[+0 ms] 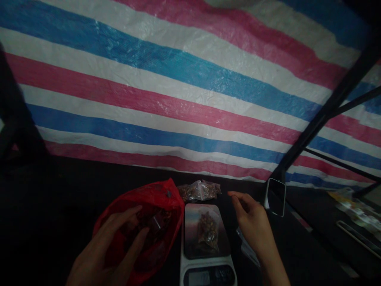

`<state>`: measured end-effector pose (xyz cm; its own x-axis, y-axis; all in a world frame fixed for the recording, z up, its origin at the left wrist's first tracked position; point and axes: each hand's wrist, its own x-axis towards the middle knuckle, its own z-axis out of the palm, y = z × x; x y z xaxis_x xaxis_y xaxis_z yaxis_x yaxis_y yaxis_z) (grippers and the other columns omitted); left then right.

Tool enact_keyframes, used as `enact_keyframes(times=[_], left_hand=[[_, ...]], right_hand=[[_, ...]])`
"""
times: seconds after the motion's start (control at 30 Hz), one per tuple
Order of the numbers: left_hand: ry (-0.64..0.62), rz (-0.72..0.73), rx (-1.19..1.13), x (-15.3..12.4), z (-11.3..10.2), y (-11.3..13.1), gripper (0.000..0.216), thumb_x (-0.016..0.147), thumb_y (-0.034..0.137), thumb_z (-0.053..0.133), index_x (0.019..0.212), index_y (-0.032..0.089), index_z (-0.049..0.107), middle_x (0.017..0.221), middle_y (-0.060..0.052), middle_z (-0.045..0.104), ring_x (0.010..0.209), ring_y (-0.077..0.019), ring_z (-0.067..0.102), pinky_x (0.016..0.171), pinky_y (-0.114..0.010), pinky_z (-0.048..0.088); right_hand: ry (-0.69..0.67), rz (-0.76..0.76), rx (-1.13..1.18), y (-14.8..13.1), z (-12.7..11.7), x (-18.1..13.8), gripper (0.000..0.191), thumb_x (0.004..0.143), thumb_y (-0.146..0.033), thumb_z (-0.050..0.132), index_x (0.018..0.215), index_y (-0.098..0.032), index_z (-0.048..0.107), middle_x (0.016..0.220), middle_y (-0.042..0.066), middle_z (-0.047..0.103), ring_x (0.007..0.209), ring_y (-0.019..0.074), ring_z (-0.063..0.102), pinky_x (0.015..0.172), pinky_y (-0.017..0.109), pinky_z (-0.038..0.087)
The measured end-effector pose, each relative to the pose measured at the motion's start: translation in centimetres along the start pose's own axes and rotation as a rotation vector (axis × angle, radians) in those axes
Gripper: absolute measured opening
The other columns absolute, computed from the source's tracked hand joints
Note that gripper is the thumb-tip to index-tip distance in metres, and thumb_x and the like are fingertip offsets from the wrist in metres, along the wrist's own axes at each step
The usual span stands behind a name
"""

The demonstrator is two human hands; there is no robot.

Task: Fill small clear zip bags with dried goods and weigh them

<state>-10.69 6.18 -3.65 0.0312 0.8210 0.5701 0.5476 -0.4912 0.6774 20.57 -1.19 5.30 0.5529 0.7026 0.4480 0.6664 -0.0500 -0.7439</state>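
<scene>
My left hand [110, 242] reaches over the mouth of a red plastic bag [166, 242], thumb and fingers spread apart. Inside the bag lie dark brown pieces and a small clear packet [157, 222]. A small clear bag of brown dried pieces [208, 230] rests on the plate of a kitchen scale [190, 262]. To the right of the scale is my right hand [253, 220], raised above the dark table, its thumb and index finger closed together at the tips. I see nothing between those fingertips.
Several filled clear packets [199, 190] lie behind the scale. A phone-like device with a pale frame [275, 196] stands at the right, near a dark slanted frame bar [309, 127]. Clear plastic [248, 250] lies under my right forearm. A striped sheet [178, 99] hangs behind.
</scene>
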Motion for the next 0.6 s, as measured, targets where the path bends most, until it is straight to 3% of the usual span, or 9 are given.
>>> enact_keyframes(times=[0.33,0.6], left_hand=[[0.029,0.031,0.015,0.1,0.0,0.2,0.035,0.092,0.056,0.065,0.12,0.035,0.069,0.105,0.0,0.08,0.093,-0.0265,0.078,0.086,-0.037,0.064],[0.032,-0.017,-0.053,0.1,0.1,0.1,0.033,0.088,0.054,0.072,0.115,0.036,0.071,0.104,0.001,0.081,0.096,-0.0273,0.078,0.089,-0.038,0.063]], right_hand=[[-0.211,-0.029,-0.05,1.2,1.1,-1.1,0.028,0.092,-0.034,0.06,0.093,-0.023,0.085,0.097,0.01,0.083,0.099,0.0318,0.075,0.096,0.047,0.055],[-0.246,-0.012,-0.078,2.1,2.3,-1.9,0.021,0.088,-0.033,0.066,0.092,-0.024,0.084,0.096,0.01,0.077,0.1,0.0315,0.072,0.095,0.045,0.054]])
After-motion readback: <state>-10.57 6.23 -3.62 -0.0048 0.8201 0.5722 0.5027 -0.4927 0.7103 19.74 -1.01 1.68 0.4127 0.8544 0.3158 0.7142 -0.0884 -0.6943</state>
